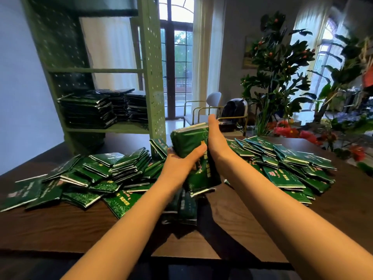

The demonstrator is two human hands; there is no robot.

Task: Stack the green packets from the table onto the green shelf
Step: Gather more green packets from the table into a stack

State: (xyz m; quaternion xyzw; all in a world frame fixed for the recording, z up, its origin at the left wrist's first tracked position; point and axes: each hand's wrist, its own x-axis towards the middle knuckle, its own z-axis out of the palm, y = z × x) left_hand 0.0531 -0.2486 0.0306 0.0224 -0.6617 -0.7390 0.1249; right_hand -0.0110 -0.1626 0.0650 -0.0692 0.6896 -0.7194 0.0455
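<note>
A thick bundle of green packets [191,144] is held upright above the middle of the table. My left hand [181,158] grips its near left side, thumb across the front. My right hand [217,138] clasps its right edge, fingers reaching past the top. Loose green packets lie in a pile on the left [96,174] and another pile on the right [286,166]. The green shelf [153,77] stands at the table's back left. Its lower board carries several stacks of dark packets [101,110].
The dark wooden table [252,223] has a bare patch at the front right. A few packets lie under my hands [181,209]. Behind the table are chairs [203,110], a leafy plant [282,63], red flowers [286,130] and tall windows.
</note>
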